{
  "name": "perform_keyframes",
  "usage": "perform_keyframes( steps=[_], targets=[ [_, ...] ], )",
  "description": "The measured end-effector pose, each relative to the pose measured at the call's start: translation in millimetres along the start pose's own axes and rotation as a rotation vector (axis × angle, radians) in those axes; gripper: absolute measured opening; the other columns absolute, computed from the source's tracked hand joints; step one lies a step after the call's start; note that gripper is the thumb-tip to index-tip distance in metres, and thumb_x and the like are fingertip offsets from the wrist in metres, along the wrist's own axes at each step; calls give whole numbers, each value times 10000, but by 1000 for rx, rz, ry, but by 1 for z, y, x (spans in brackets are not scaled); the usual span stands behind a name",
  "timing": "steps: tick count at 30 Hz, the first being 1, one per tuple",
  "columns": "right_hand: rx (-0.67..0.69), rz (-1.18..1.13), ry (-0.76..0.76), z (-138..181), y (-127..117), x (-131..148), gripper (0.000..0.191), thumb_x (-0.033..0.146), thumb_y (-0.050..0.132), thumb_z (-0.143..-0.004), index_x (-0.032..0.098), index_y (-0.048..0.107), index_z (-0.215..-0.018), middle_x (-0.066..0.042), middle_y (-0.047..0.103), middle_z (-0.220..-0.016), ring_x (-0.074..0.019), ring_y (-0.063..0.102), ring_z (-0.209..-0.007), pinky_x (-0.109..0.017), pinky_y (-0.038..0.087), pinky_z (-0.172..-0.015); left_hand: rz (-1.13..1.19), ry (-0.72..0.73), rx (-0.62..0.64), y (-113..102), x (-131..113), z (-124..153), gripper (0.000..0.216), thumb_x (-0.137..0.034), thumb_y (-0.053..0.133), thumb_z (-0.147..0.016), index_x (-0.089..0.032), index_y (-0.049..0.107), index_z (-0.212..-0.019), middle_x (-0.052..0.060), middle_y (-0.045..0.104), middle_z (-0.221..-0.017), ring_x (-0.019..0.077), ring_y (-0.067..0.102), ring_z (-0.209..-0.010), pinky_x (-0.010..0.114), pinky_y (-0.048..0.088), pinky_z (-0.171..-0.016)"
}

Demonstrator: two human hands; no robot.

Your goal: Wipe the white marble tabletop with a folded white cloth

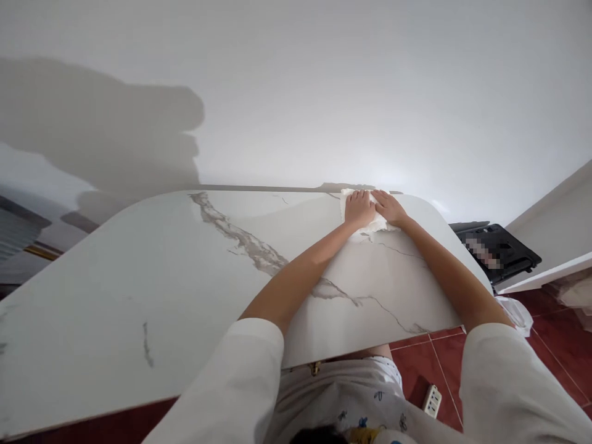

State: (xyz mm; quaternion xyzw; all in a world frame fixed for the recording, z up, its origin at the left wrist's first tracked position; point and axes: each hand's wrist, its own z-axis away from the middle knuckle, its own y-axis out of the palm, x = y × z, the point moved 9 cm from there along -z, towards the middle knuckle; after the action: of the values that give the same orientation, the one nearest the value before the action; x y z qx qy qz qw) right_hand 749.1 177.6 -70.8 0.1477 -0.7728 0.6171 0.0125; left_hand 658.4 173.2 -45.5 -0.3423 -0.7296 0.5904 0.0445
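A white cloth (377, 223) lies bunched on the marble-patterned white tabletop (194, 277), close to its far edge by the wall. My left hand (359, 209) presses down on the cloth, its fingers bent over the far part. Beside it, touching near the thumbs, my right hand (389, 207) bears on the right side of the same cloth. Both arms stretch forward over the table. The palms and part of the cloth are hidden under the hands.
A pale wall (296, 92) rises behind the table. To the right is an open black case (502, 253), with a clear plastic bag (518, 314) below it. A white power strip (432, 401) lies on the red tiled floor (430, 357).
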Motion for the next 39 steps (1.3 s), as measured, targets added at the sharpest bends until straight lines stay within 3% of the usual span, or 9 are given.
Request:
perform_keyframes(
  steps=[9,17,23,27,30,34,39],
  targets=[
    [38,43,21,78,-13,57,547,302,239,-942,179,324,-1469,-68,331,-1526,-233,256,-1418,-456,244,-1132,-24,41,-1,-19,-16,78,381,-188,326,-898,-168,491,-1241,96,529,-1341,238,413,-1275,385,283,-1077],
    [98,28,-20,158,-28,117,579,306,248,-938,88,306,-1471,-103,299,-1536,-260,236,-1424,-452,227,-1145,17,-61,111,-40,-34,168,486,-211,353,-860,-179,414,-1342,84,406,-1473,244,306,-1384,412,237,-1141],
    [89,-41,-94,208,-40,114,560,343,258,-947,172,306,-1478,-83,311,-1533,-235,229,-1428,-465,226,-1147,121,-179,158,-39,-68,205,510,-235,374,-846,-187,374,-1354,93,362,-1501,265,258,-1412,462,234,-1147],
    [64,-36,-81,226,-48,89,549,356,255,-957,190,310,-1477,-81,332,-1523,-229,248,-1422,-472,255,-1136,207,-181,239,-22,-93,201,528,-248,378,-853,-189,335,-1376,94,305,-1533,258,198,-1437,458,183,-1165],
    [17,29,-33,222,-54,63,543,346,278,-947,171,360,-1454,-97,397,-1486,-262,308,-1397,-510,256,-1129,244,-151,292,-7,-105,182,529,-250,354,-868,-184,304,-1391,75,266,-1550,222,157,-1447,416,135,-1174],
    [-13,25,20,184,-50,24,545,362,315,-931,152,421,-1422,-94,439,-1459,-280,351,-1374,-489,281,-1134,235,-159,228,1,-103,136,462,-217,334,-888,-166,358,-1347,79,341,-1507,200,222,-1413,378,147,-1162],
    [8,-107,34,113,-29,-18,545,444,270,-947,242,404,-1435,0,390,-1494,-254,291,-1405,-464,260,-1162,132,-127,97,7,-81,74,364,-206,315,-918,-133,472,-1238,108,497,-1356,214,352,-1315,362,235,-1107]
  ],
)
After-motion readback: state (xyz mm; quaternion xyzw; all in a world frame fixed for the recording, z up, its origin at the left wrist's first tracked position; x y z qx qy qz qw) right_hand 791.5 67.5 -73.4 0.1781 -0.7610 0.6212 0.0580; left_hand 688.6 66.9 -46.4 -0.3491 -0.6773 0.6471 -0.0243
